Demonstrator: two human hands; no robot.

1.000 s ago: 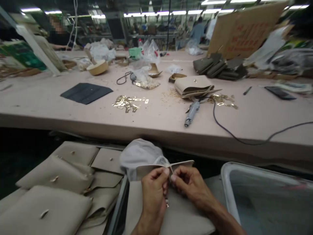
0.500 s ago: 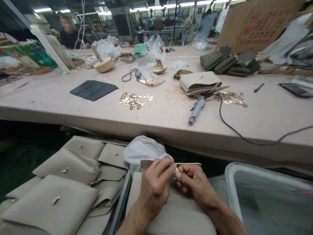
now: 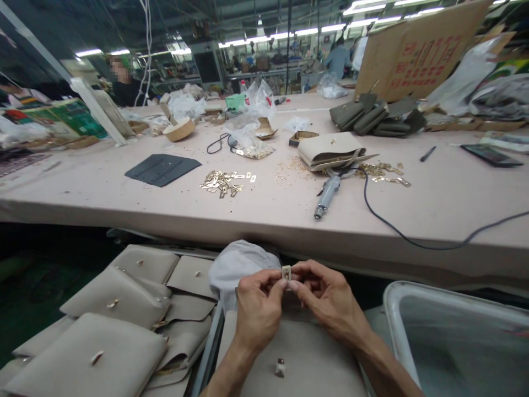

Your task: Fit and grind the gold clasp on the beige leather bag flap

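Between the fingertips of my left hand (image 3: 259, 309) and my right hand (image 3: 330, 298) is a small gold metal bag-clasp plate (image 3: 286, 272), with a slot in it. Both hands are closed in a pinch, one on each side of the plate. Beneath them lies a beige bag (image 3: 314, 358), partly hidden by my hands and forearms. A small metal turn-lock piece (image 3: 280, 368) sits on the bag's face, below my hands.
Beige bags (image 3: 78, 353) with metal clasps are piled at left. A white bin (image 3: 397, 320) stands at right. On the table (image 3: 256, 212) are gold plates (image 3: 221, 182), an electric screwdriver (image 3: 328, 196) with its cord, a black sheet (image 3: 162, 169) and another beige bag (image 3: 330, 149).
My left hand has come down and turned from above the right fingers to beside them. The clasp plate now faces me, and the turn-lock piece on the bag has come into clear view.
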